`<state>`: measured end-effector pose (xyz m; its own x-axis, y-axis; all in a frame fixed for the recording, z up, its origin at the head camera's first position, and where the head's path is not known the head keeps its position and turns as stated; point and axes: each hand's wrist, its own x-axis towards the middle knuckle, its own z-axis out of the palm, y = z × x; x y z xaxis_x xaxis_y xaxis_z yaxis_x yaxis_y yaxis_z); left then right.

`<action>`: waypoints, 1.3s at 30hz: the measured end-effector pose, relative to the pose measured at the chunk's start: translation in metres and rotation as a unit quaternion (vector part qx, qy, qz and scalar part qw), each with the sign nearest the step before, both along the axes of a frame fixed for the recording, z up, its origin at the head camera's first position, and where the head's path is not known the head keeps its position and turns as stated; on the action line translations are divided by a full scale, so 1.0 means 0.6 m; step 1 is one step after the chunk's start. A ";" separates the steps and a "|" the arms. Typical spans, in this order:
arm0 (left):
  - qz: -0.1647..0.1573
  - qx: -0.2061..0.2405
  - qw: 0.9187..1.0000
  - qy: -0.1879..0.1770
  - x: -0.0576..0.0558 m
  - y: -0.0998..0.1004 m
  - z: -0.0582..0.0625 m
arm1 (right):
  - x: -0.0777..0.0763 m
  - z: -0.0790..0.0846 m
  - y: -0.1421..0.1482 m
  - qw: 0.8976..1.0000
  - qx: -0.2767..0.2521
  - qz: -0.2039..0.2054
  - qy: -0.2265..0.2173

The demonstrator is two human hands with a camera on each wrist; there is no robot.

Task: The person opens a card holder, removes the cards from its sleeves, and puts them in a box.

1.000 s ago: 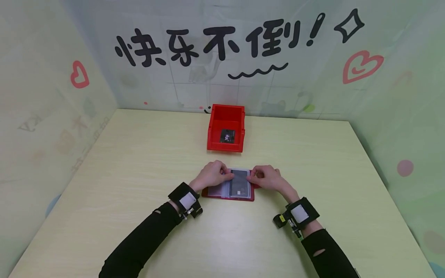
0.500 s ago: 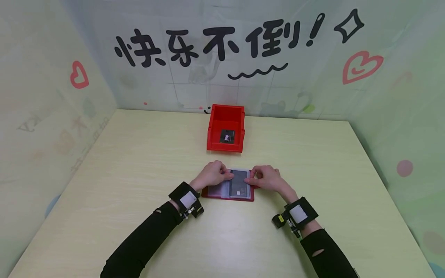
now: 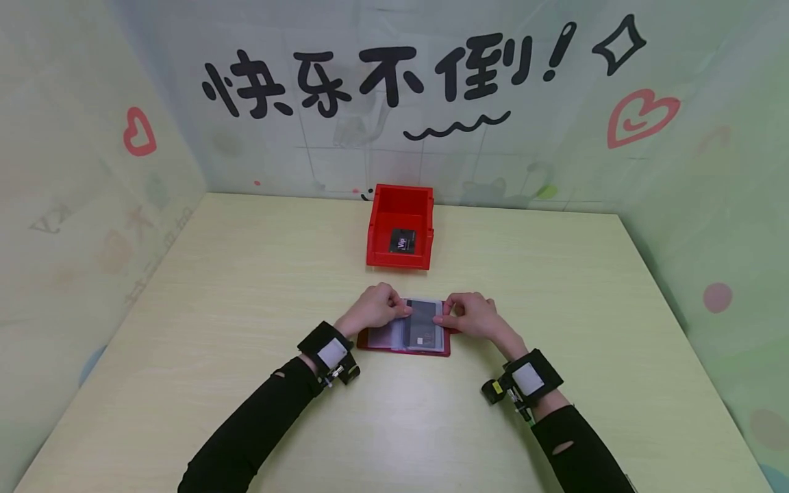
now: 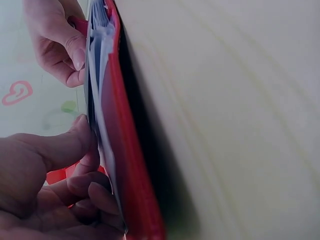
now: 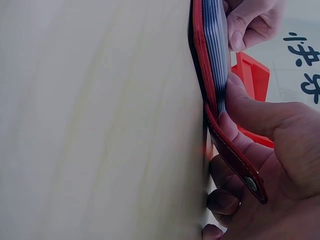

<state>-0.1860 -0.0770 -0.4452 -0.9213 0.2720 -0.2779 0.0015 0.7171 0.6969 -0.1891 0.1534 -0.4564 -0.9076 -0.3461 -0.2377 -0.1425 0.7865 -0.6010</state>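
A red card holder [image 3: 362,342] with clear plastic sleeves lies spread on the table, and a dark grey card [image 3: 424,329] shows in its right-hand sleeve. My left hand [image 3: 373,308] pinches the sleeve at the card's upper left edge between thumb and fingers. On the other side, my right hand [image 3: 477,315] has its thumb on the card's face and its fingers at the outer edge. In the right wrist view, a stack of sleeves [image 5: 216,50] is seen edge-on beside the right thumb. A strap with a metal snap [image 5: 251,184] sticks out under that hand.
A red bin [image 3: 401,263] stands behind the card holder, near the back wall. Inside it lies a black card [image 3: 403,241] marked "Vip". Printed fabric walls [image 3: 92,205] border the pale wooden table [image 3: 246,274] on the left, back and right.
Over the last second my right thumb has slid slightly left over the card. The left hand has shifted a little left. The card holder stays in place.
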 end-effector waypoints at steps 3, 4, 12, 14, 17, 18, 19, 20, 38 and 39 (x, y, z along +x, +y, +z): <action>-0.001 0.002 1.000 0.002 0.001 -0.002 0.003 | 0.000 -0.001 0.001 1.000 0.000 -0.005 -0.001; 0.000 0.003 1.000 0.001 0.002 -0.002 0.004 | 0.000 -0.002 0.001 1.000 0.000 -0.005 -0.001; -0.011 0.015 1.000 0.010 0.005 0.001 0.000 | 0.000 -0.001 0.006 1.000 -0.002 -0.007 -0.003; -0.009 0.022 1.000 0.011 0.007 0.003 -0.002 | 0.000 0.000 0.007 1.000 -0.003 -0.006 -0.003; -0.006 0.025 1.000 0.011 0.009 0.004 -0.004 | 0.001 0.001 0.006 1.000 -0.006 -0.005 -0.005; -0.008 0.023 1.000 0.010 0.008 0.004 -0.004 | 0.001 0.000 0.006 1.000 -0.006 -0.004 -0.005; -0.010 0.020 1.000 0.009 0.008 0.004 -0.003 | 0.001 0.000 0.006 1.000 -0.006 -0.004 -0.005; -0.012 0.017 1.000 0.004 0.006 0.003 -0.002 | 0.001 0.000 0.005 1.000 -0.005 -0.004 -0.005; -0.082 0.030 0.993 -0.078 -0.027 -0.039 0.007 | 0.003 0.001 -0.001 1.000 -0.002 -0.001 0.003; -0.084 0.036 0.993 -0.078 -0.028 -0.042 0.006 | 0.003 0.001 -0.002 1.000 -0.002 0.000 0.004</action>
<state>-0.2026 -0.1020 -0.4416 -0.8088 0.4423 -0.3875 0.0047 0.6638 0.7479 -0.1876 0.1525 -0.4559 -0.9093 -0.3475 -0.2290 -0.1474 0.7836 -0.6036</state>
